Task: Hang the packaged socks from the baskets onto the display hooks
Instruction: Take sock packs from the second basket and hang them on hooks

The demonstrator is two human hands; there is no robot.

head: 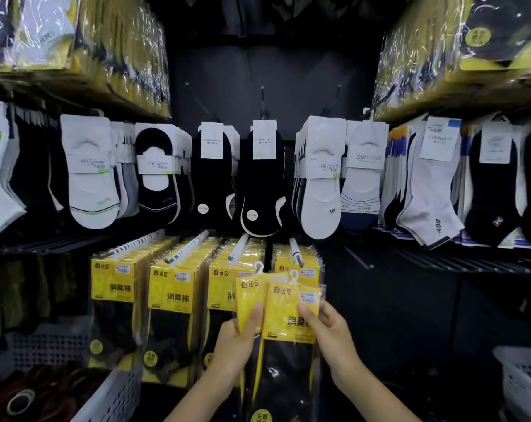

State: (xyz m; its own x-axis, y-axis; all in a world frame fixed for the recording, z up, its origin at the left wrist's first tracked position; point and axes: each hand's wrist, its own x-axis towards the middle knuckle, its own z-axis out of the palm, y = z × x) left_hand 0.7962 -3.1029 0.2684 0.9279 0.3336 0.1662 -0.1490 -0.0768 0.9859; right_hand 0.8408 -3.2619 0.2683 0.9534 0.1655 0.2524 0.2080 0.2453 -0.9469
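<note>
- Both hands are up in front of the lower row of hooks, and each one has a yellow sock pack.
- The left hand (235, 342) grips the back pack (248, 295). Its thumb is flat on the yellow card and the other fingers are wrapped behind.
- The right hand (331, 333) pinches the front pack (288, 325) near its right edge. The thumb sits right under the little white price sticker and the fingers are tucked behind.
- The 2 packs overlap, with the front pack lower and further right. Both are upright with their white hanger loops on top, and neither loop is on a hook yet.
- They're held just in front of the 3rd hook (238, 248) and the 4th hook (296, 251) of the 4 in that row. All 4 already carry the same hanging yellow packs (113, 287).
- A white basket (112, 397) sits at lower left with dark stuff in it, can't tell what. Another white basket (522, 379) is in the lower right corner.
- The row above holds white and black low-cut socks (89, 172).
- Plastic-wrapped bundles (121, 50) are stacked up top on both sides.
</note>
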